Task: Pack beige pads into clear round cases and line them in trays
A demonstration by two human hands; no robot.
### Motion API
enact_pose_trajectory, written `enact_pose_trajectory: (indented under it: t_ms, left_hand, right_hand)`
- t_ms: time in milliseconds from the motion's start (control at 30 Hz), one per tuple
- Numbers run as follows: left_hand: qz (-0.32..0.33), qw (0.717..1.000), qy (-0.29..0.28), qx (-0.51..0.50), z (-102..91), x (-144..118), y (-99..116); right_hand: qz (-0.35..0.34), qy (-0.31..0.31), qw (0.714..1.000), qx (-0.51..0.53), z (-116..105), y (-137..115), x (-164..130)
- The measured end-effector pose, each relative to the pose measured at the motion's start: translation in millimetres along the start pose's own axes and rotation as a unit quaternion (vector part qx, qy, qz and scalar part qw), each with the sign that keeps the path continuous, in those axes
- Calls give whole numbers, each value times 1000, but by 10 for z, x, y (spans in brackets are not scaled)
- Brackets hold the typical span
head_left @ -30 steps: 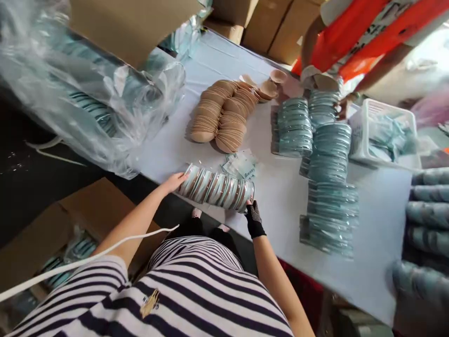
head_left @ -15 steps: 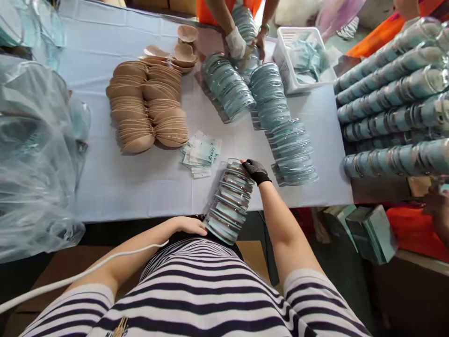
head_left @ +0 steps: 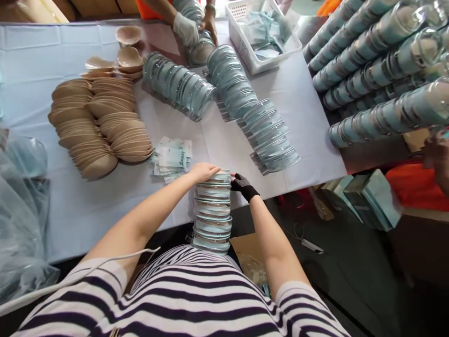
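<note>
A long stack of clear plastic packs [head_left: 212, 210] with pale blue inserts extends from the table edge to my striped shirt. My bare left hand [head_left: 206, 172] lies across the far left end of the stack, its fingers together and reaching over it. My right hand [head_left: 241, 185], in a dark fingerless glove, presses the far right side with bent fingers. Between them the two hands hold the stack. Just beyond my left hand is a loose pile of small printed cards [head_left: 172, 158]. Tan moulded bra cups [head_left: 100, 126] stand nested in rows at the left.
Further stacks of clear packs [head_left: 238, 93] lie across the table [head_left: 294, 107]. A white basket [head_left: 252, 63] holds loose blue packets. A co-worker's gloved hand [head_left: 185, 30] works at the far edge. More packs [head_left: 382, 110] are piled right; plastic bags [head_left: 24, 220] stand left.
My left hand has moved from the stack's near end to its far end. The stack has turned straighter in front of me. The view has shifted right.
</note>
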State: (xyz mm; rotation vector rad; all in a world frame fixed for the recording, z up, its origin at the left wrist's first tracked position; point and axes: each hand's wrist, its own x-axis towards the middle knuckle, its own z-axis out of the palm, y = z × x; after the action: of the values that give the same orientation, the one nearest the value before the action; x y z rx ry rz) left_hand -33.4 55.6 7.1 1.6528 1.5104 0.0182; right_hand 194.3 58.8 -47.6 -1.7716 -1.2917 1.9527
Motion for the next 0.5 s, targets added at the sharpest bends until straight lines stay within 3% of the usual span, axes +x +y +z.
enact_pose_trajectory:
  t_ms: [133, 300, 400, 500]
  left_hand:
    - [-12, 1000, 1, -5, -15, -30, -40]
    - [-24, 999, -25, -38, -103, 8, -74]
    - [-26, 996, -59, -59, -157, 42, -63]
    - [-19, 992, -95, -82, -230, 129, -36]
  right_hand:
    - [34, -152, 987, 43, -4, 48, 129]
    - [38, -160, 981, -99, -165, -182, 280]
    - [-11, -180, 980, -79, -267, -248, 163]
    - [-56, -177, 977, -102, -126, -341, 75]
